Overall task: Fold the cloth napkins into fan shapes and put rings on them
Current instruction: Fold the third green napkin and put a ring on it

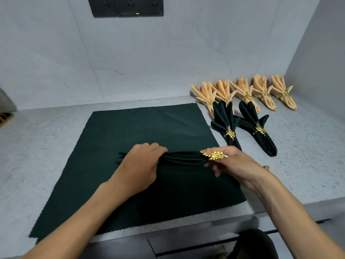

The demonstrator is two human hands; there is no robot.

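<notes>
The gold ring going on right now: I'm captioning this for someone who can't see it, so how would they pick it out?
Start at the flat dark green cloth on the grey counter. At its right edge, the right hand holds the gold leaf ring at the end of the pleated green napkin. Unlike the rings on the finished fans behind, it is held in fingers.

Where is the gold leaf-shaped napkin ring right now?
In the head view, right of centre: the gold leaf-shaped napkin ring is pinched in the right hand at the right end of the pleated dark green napkin, which the left hand grips.
</notes>
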